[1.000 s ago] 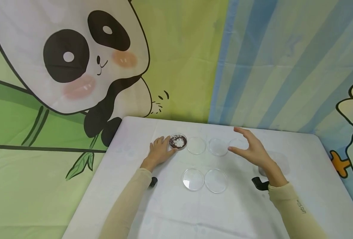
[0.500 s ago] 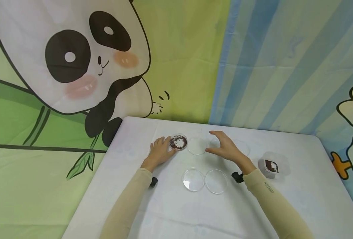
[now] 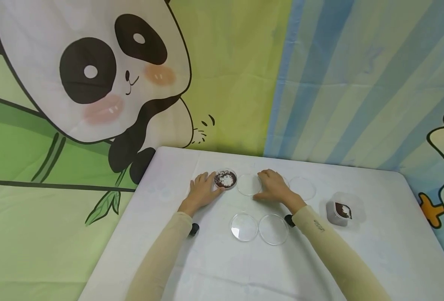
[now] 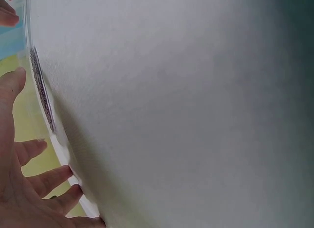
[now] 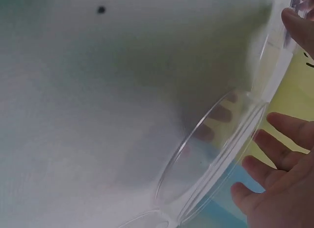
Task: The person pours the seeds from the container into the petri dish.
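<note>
In the head view, my left hand (image 3: 202, 189) rests at the left side of a round clear dish (image 3: 225, 179) of dark brown and white grains. Its thumb and index finger lie against or close to the rim; the left wrist view shows the other fingers (image 4: 51, 181) spread. My right hand (image 3: 276, 189) is low over the table, fingers spread, at the right side of a clear dish (image 3: 249, 184) with nothing visible in it. It partly covers another clear dish behind it. In the right wrist view a clear dish (image 5: 211, 154) stands close by its fingers (image 5: 274, 147).
Another clear dish (image 3: 302, 188) lies right of the right hand. Nearer me, two clear round dishes or lids (image 3: 243, 227) sit side by side. A small plastic tub (image 3: 336, 213) with brown and white contents stands farther right on the white table (image 3: 222, 267). Printed cloth hangs behind.
My right hand has moved left and down from over the right-hand dishes to beside the clear dish, uncovering the tub. The left hand has stayed at the filled dish.
</note>
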`<state>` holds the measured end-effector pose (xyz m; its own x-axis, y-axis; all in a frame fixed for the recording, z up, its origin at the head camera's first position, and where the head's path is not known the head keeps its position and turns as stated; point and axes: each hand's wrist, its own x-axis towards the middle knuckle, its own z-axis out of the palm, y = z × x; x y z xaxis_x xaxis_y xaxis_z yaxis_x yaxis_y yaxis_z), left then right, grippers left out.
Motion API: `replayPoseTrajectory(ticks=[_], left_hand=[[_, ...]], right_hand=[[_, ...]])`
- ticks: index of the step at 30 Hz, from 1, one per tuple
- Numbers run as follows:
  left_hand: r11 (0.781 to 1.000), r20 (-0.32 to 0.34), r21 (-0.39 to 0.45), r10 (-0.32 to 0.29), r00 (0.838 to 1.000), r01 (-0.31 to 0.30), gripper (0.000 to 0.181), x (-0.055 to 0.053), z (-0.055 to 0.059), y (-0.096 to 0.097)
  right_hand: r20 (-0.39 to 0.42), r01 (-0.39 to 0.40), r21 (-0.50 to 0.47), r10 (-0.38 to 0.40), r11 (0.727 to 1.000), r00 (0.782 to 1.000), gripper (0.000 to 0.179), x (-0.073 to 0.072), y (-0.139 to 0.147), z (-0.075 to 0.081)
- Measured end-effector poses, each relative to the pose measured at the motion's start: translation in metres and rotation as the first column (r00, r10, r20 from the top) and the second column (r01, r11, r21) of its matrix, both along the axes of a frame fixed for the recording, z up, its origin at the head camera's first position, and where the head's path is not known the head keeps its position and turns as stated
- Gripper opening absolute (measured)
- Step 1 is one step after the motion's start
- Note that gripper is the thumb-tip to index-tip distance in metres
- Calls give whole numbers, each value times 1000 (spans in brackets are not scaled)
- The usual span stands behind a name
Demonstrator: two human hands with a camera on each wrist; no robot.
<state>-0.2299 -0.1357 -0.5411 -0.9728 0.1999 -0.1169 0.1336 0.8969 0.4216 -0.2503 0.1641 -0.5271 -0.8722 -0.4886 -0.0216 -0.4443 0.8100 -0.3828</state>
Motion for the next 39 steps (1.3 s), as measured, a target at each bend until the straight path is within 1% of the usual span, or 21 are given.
replayPoseTrajectory(ticks=[6,11,18,29,34,39], left_hand=[[1000,3,-4,2,1000,-2,82,0,-1,0],[1000,2,-12,-3,1000,3,84,-2,-3,0],[1000,-3,-21,-6,1000,6,85,-3,-7,-1],[1000,-8,-11,6,1000,-6,82,-3,-6,-1],[1000,-11,-7,7,1000,-7,82,-3,-5,0],[1000,-3,-9,7,1000,-7,82,-1,-4,0]], right_hand=[[40,42,68,-45,997,998,95,-4,-8,-1],[58,47,94,-53,994,997,93,-4,-11,-3],[34,43,74,-46,996,998,89,-3,-11,-3],[5,33,23,-33,999,999,95,1,-9,1],[-5,31,14,-31,999,1000,94,3,-10,3],[2,36,-9,-35,999,999,94,6,-10,6]])
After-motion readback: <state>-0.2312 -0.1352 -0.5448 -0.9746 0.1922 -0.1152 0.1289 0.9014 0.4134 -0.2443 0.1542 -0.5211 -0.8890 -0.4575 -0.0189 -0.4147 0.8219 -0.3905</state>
